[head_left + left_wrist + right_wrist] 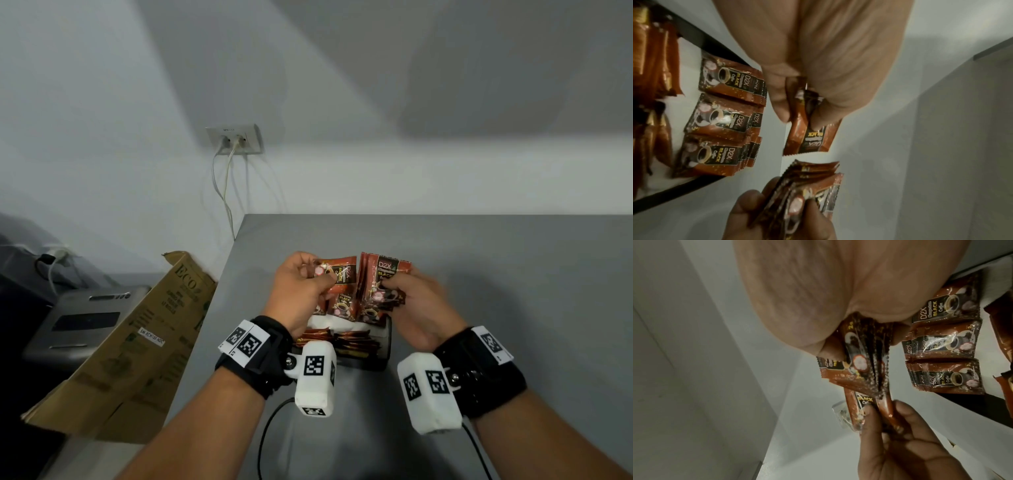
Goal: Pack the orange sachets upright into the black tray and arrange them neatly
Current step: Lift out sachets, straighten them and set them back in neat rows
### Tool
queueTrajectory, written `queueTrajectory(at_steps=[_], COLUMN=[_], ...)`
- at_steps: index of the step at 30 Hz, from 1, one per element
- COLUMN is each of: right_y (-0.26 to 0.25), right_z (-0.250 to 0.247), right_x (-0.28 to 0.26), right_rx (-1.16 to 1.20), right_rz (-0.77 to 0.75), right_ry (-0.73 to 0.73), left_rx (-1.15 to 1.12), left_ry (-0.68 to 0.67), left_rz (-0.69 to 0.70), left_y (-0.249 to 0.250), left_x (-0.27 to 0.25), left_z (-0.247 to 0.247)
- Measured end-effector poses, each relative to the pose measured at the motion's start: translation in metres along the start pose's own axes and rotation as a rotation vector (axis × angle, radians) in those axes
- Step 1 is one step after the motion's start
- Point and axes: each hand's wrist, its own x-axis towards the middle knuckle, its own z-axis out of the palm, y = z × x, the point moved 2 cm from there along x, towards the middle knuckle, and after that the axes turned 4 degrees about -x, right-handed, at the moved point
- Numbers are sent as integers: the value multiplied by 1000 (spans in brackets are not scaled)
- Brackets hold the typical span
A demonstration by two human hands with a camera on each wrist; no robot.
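The orange sachets (344, 306) look light, thin and glossy to me, crinkly foil that bends easily and could slide off one another, so I would take each by a flat face near its sealed edge, not by the bulging middle. Several already stand in rows at the far end of the black tray (386, 346), which sits on the grey table (513, 274) just ahead of my wrists. My left hand (299, 289) pinches a single sachet (809, 136) between thumb and fingers. My right hand (416, 301) grips a fanned stack (382, 284) above the tray.

The head view shows both hands side by side over the tray but hides most of its inside. The left wrist view shows three rows of printed faces, and darker packets beside them, possibly another kind. The right wrist view shows the serrated edges of the stack.
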Motion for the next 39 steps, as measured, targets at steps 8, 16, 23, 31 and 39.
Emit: queueTrajectory(at_steps=[8, 16, 23, 31, 39], right_y=[2, -10, -27, -21, -46], right_z=[8, 18, 28, 31, 31], right_x=[-1, -5, -10, -2, 5], right_rx=[-238, -1257, -1415, -1421, -1156], right_rz=[-115, -460, -494, -577, -491], right_ry=[-44, -1, -326, -387, -247], left_rx=[-423, -383, -459, -459, -310], left_ry=[-168, -355, -376, -424, -224], left_rz=[-306, -323, -358, -356, -197], left_y=[-1, 3, -1, -3, 5], left_x=[-8, -16, -21, -20, -5], left_z=[17, 27, 31, 27, 17])
